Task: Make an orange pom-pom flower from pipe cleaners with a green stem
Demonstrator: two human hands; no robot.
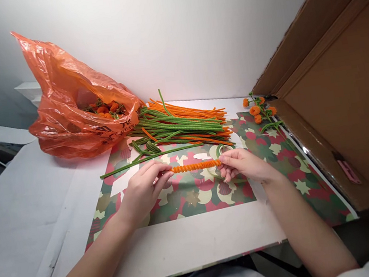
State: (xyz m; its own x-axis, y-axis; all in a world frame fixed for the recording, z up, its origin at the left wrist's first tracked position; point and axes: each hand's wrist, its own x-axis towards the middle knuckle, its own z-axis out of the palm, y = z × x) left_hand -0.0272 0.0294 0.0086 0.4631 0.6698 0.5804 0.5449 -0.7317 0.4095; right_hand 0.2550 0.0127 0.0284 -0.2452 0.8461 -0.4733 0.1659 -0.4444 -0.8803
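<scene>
An orange pipe cleaner (196, 166), wound into a long tight coil, stretches level between my two hands above the table. My left hand (149, 183) pinches its left end between thumb and fingers. At the other end, the thumb and index finger of my right hand (240, 165) grip the coil, the other fingers curled beneath. Just beyond lies a long green pipe cleaner (152, 157), with a small green leaf-like piece (153, 148) behind it. A pale ring-shaped item (225, 148), partly hidden, sits behind my right hand.
Behind my hands lies a pile of green pipe cleaners (182, 122) and orange pipe cleaners (197, 112). An orange plastic bag (71, 104) holding orange flowers stands at the back left. A finished flower sprig (260, 111) lies back right, near a cardboard box wall (343, 87). Camouflage-patterned paper (193, 197) covers the table.
</scene>
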